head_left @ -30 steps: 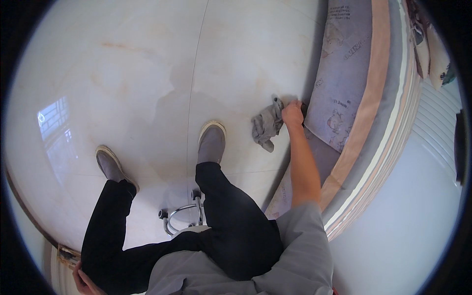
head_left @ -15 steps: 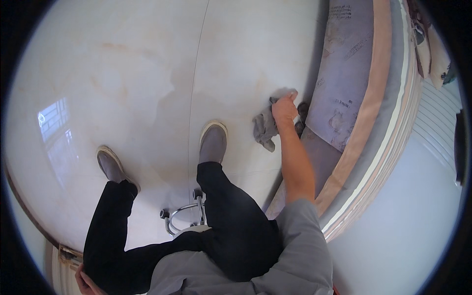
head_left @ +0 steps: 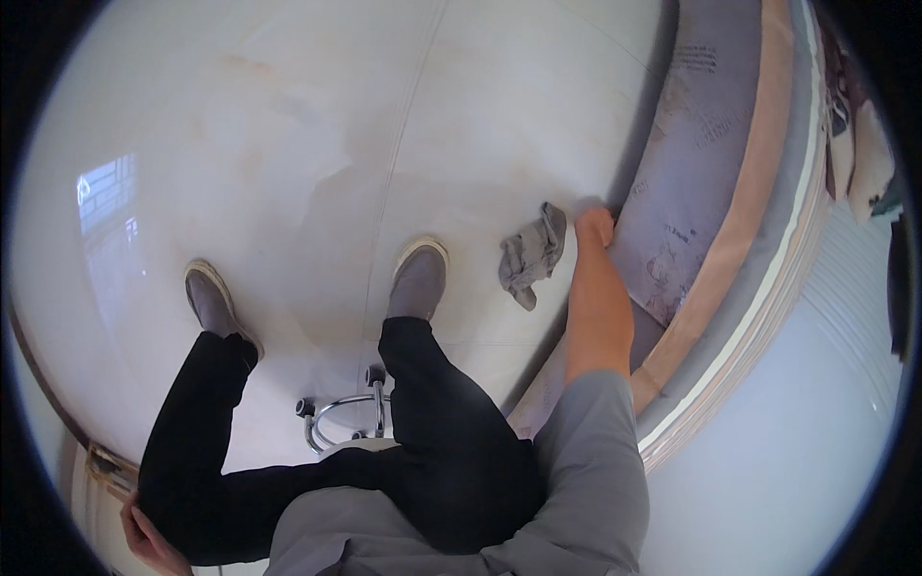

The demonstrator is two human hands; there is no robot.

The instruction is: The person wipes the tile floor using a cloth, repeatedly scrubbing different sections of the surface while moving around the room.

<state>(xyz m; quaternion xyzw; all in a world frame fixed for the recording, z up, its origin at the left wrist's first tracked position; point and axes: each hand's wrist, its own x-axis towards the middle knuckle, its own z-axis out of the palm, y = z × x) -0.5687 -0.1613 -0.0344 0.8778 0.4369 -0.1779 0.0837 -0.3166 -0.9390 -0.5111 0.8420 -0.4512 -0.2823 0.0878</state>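
Crumpled grey cloth (head_left: 531, 257) lies on the glossy cream tile floor (head_left: 288, 134), between the grey, pale-edged right shoe (head_left: 418, 278) and the person's right hand (head_left: 595, 227), touching neither. That hand is down by the long mauve-grey printed side panel (head_left: 691, 182), fingertips hidden from me, so I can't tell whether it grips anything. The left hand (head_left: 152, 540) rests against the left knee in black trousers (head_left: 182, 490); how tightly its fingers close I can't make out. What worries me is the long reach rightward: the curved chrome chair base (head_left: 379, 413) has black castors (head_left: 376, 375), and a shift of weight might roll it. A foot on loose cloth could skid, and knuckles might scrape the panel's lower edge.
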